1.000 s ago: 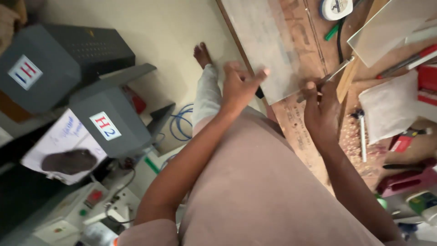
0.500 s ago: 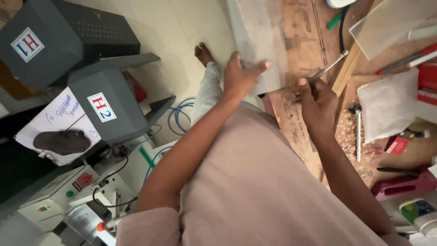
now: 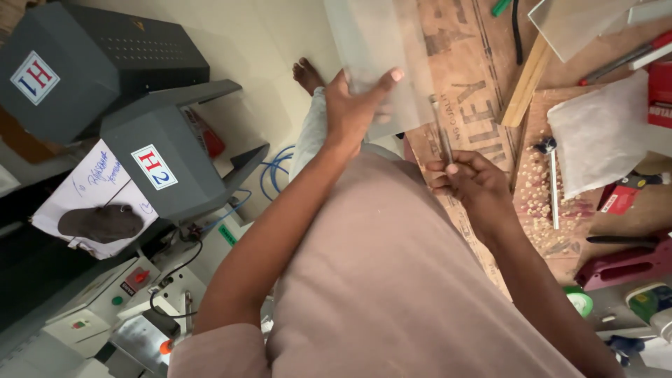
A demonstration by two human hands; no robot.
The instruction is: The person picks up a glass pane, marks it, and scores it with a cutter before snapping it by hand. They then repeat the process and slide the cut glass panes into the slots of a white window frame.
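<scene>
The left hand (image 3: 353,105) grips a translucent sheet (image 3: 381,59) at its lower edge: the thumb lies across the near face, the remaining fingers are hidden behind the pane. The sheet is held tilted above the near edge of the wooden surface (image 3: 483,84), part over the boards and part over the pale floor (image 3: 266,42). Its upper edge leaves the view.

The right hand (image 3: 469,182) holds a slim metal tool (image 3: 441,129). The fingers are curled and pinch the tool's lower end; the shaft points up and away, running just beside the right edge of the sheet. Whether tip and pane touch cannot be told.

Right of the tool: a wooden strip (image 3: 526,80) lies diagonally; wood shavings (image 3: 539,196) cover the surface beside a long screwdriver (image 3: 553,182); a white cloth (image 3: 602,136) lies further right. A second clear pane (image 3: 581,21) lies at the top right.

Left of the sheet: open floor, bounded by two grey machine housings (image 3: 140,133). A bare foot (image 3: 308,73) stands on the floor below the sheet's left edge.
</scene>
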